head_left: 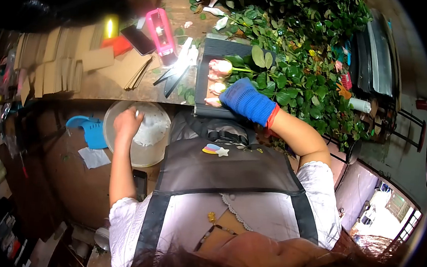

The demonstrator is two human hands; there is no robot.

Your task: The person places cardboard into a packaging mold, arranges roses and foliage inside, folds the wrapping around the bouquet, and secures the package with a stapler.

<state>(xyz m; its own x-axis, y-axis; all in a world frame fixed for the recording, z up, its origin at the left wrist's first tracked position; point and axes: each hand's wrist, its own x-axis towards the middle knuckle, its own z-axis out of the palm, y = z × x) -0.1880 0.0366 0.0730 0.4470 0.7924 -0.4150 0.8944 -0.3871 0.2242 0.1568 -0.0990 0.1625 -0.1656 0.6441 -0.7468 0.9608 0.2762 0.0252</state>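
My left hand, bare, is closed above a white bucket; what its fingers hold, if anything, is too small to tell. A blue knitted glove covers my right hand, whose fingers curl over the lowest rose in a row. Several pale pink roses lie there with their heads to the left, on a dark ribbed board with a brown strip under the heads. The gloved hand hides the lower stems. Left of the board lie dark-bladed scissors, their handles washed out by glare.
Leafy rose stems are heaped to the right. On the table's left stand a pink stapler-like tool, a phone and stacks of brown card. A blue plastic piece is beside the bucket, below the table edge.
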